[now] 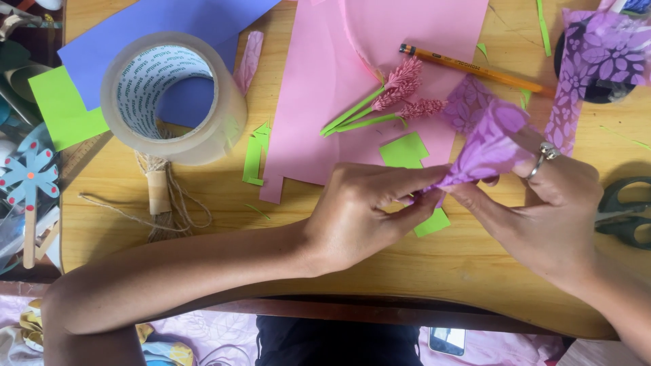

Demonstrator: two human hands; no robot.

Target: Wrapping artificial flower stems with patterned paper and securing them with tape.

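purple patterned paper cone (485, 146), flower print, sits between both hands just above the near edge of the wooden table (380, 271), narrow tip toward the person's left, wide mouth flaring up + right. left hand (369, 213) is pinched on the tip, thumb and fingers closed over the point, prob to stop the roll springing open. right hand (549, 203), ring on one finger, grips the cone's lower side w/ thumb under and fingers wrapped behind, so it cradles the wide part while the tip is squeezed. both hands closed on the paper, neither loose.

right behind the cone: three pink fuzzy flower sprigs w/ green paper stems (390, 102), lying on a pink sheet (325, 81), heads pointing toward the cone's mouth, near it but apart. small green paper square (403, 150) on the pink sheet's edge, another green scrap (434, 222) under the left fingers. orange pencil (475, 70) lies diagonal across the pink sheet's top right.

more of the same purple paper (597, 61) hangs over something dark at far right, can't tell what. scissors (627, 213) w/ dark handles at right edge, partly hidden by the right wrist, within easy reach.

left side: big clear tape roll (173, 98) standing on its edge over blue paper (135, 34), twine spool (161, 193) w/ loose strands just below it, lime green sheet (64, 108) beside. blue paper pinwheel on a stick (28, 179) off the table's left edge.
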